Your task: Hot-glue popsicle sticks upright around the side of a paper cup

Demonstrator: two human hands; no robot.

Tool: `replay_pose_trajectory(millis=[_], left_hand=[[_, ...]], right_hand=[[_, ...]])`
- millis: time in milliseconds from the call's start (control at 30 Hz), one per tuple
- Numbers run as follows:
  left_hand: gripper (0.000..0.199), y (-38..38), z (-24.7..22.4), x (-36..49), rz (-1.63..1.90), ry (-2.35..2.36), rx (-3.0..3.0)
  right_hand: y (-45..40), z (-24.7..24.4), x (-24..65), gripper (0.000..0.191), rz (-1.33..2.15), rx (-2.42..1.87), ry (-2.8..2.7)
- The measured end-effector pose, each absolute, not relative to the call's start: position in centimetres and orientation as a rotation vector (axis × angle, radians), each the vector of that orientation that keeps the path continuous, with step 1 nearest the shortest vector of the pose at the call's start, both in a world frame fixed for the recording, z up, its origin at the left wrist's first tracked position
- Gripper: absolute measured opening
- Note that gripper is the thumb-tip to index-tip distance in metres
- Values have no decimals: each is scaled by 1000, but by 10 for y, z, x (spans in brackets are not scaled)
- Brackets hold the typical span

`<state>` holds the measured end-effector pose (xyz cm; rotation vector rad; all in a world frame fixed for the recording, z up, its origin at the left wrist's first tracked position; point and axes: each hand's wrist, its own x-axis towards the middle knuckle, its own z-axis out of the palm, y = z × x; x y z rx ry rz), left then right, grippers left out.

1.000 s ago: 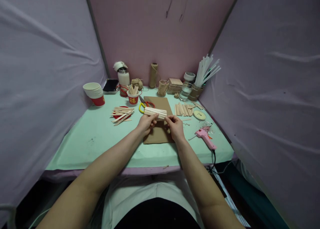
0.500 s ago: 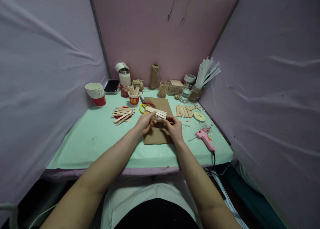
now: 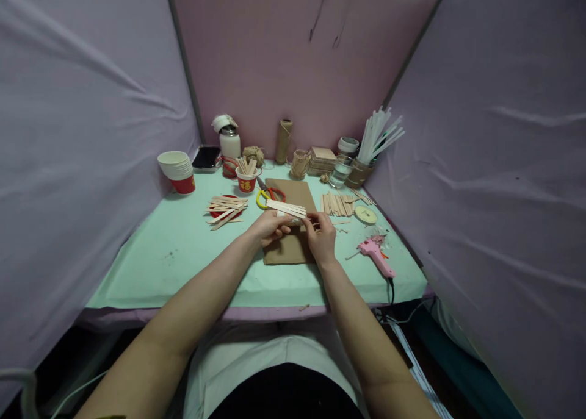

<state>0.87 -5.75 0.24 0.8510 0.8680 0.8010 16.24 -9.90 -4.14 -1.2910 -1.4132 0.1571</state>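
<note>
Several flat wooden craft sticks (image 3: 286, 208), lined up side by side, form a small panel held above a brown cardboard sheet (image 3: 288, 253). My left hand (image 3: 270, 227) grips it from the left, thumb near its front edge. At its right end, my right hand (image 3: 321, 236) pinches the corner with thumb and fingertips. Something small sits beneath the sticks, mostly hidden by my fingers. Just behind the panel lie scissors (image 3: 262, 199) with red and yellow handles, partly on the cardboard.
To the left are a red plate (image 3: 237, 213) heaped with sticks, a cup of sticks (image 3: 247, 183) and stacked paper cups (image 3: 182, 184). On the right lie a row of sticks (image 3: 336, 204), a round lid (image 3: 365, 214) and a pink glue gun (image 3: 378, 258). Jars and twine line the back.
The stick panel has tilted slightly and dipped a little in my hands. My left thumb has shifted lower along its front edge. Everything on the table stays put.
</note>
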Motion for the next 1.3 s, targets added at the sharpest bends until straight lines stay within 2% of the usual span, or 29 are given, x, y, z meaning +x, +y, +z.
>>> replay_pose_trajectory(millis=[333, 967, 1167, 1300], left_hand=[[15, -58, 7, 4, 763, 880, 894], [11, -55, 7, 0, 720, 909, 974], [11, -57, 6, 4, 813, 940, 987], [14, -57, 2, 6, 820, 931, 1076]], right_hand=[[-102, -40, 165, 17, -57, -1223, -1600], [-109, -40, 172, 22, -71, -1199, -1669], [-112, -37, 167, 10, 150, -1210, -1487], [-112, -34, 165, 17, 495, -1271, -1303]])
